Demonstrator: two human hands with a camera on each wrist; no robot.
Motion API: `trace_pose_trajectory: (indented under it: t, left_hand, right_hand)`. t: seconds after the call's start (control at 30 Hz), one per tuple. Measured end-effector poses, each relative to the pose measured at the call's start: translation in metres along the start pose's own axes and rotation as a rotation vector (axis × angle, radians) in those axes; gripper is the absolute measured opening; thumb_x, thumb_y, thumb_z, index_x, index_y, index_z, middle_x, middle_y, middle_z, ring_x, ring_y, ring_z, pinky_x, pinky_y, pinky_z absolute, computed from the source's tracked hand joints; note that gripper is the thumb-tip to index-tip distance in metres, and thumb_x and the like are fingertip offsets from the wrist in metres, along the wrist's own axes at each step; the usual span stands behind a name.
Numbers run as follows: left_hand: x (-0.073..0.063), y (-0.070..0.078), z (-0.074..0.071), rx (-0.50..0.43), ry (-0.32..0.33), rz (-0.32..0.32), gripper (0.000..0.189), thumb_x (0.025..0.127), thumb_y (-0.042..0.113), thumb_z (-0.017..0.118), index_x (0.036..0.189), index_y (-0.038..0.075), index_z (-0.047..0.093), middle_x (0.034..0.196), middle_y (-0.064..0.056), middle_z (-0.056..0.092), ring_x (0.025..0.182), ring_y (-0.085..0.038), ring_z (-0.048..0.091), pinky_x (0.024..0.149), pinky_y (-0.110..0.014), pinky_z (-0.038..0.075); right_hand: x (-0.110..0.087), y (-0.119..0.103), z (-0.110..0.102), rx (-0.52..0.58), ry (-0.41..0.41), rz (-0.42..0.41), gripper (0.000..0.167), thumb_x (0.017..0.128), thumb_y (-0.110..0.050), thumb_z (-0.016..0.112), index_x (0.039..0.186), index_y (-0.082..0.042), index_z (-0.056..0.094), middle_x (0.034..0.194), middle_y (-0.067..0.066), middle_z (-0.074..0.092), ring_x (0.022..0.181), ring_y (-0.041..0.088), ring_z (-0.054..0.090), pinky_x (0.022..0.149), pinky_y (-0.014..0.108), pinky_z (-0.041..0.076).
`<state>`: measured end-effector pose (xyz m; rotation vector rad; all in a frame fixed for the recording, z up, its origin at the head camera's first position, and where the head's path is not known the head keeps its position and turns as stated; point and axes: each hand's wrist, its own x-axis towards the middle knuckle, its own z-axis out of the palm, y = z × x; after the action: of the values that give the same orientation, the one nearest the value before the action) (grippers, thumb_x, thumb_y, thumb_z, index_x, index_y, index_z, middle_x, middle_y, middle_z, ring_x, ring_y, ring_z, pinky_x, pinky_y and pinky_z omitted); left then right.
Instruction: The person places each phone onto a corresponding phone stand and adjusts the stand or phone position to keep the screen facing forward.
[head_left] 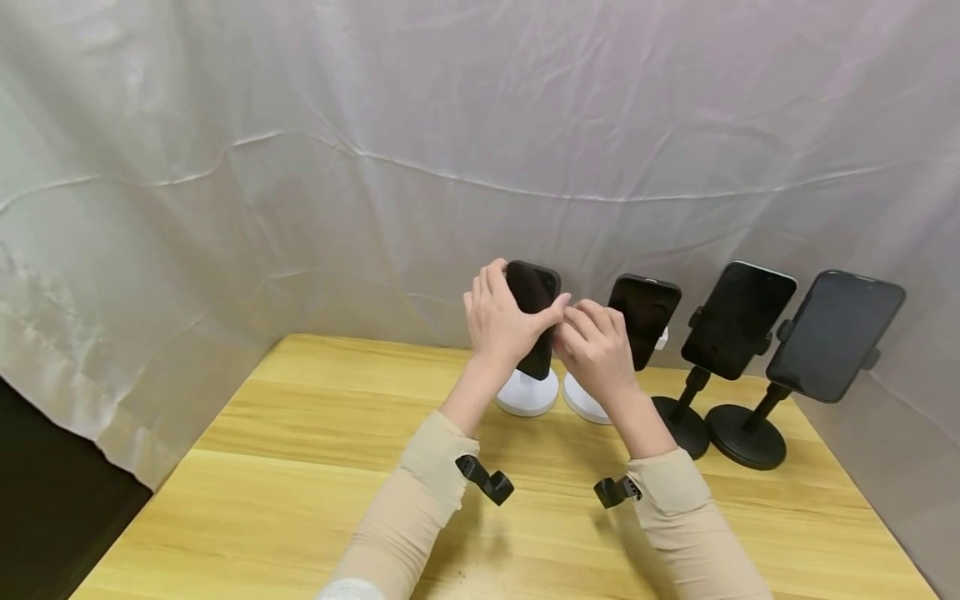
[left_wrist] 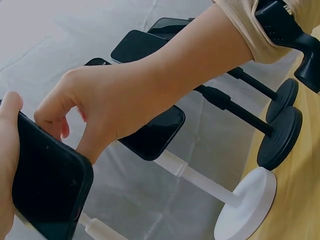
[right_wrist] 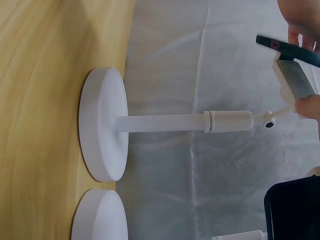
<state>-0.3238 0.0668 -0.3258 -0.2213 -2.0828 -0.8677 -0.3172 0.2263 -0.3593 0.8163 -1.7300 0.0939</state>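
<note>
My left hand (head_left: pixel 497 323) grips a black smartphone (head_left: pixel 529 287) by its sides, the thumb lying across its front edge. Behind this phone stands a white phone stand (right_wrist: pixel 160 123), its round base on the table. In the right wrist view the stand's clamp (right_wrist: pixel 296 80) is tilted, with the phone's edge right against it. My right hand (head_left: pixel 600 346) is at the phone's right side, fingers curled. Its thumb (right_wrist: pixel 308 106) presses the clamp's end. The phone hides most of the right fingertips in the left wrist view.
Right of my hands, a second white stand (head_left: pixel 583 402) bears a black phone (head_left: pixel 647 312). Further right, two black stands (head_left: pixel 746 437) hold phones (head_left: pixel 738 321) tilted back. A grey curtain (head_left: pixel 420 208) hangs behind the wooden table (head_left: pixel 315 417).
</note>
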Motion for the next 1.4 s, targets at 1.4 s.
trace_pose_trajectory:
  t: [1.4]
  left_hand:
    - [0.005,-0.004,0.014,0.228,0.127,0.052,0.088,0.066,0.077,0.064,0.117,0.007,0.046,0.099,-0.004,0.054,0.082,-0.022,0.048,0.073,-0.037,0.033]
  right_hand:
    - [0.007,0.007,0.005,-0.068,0.022,-0.074,0.007,0.081,-0.006,0.061,0.075,-0.004,0.059,0.078,0.010,0.065,0.083,0.029,0.059,0.075,0.044,0.037]
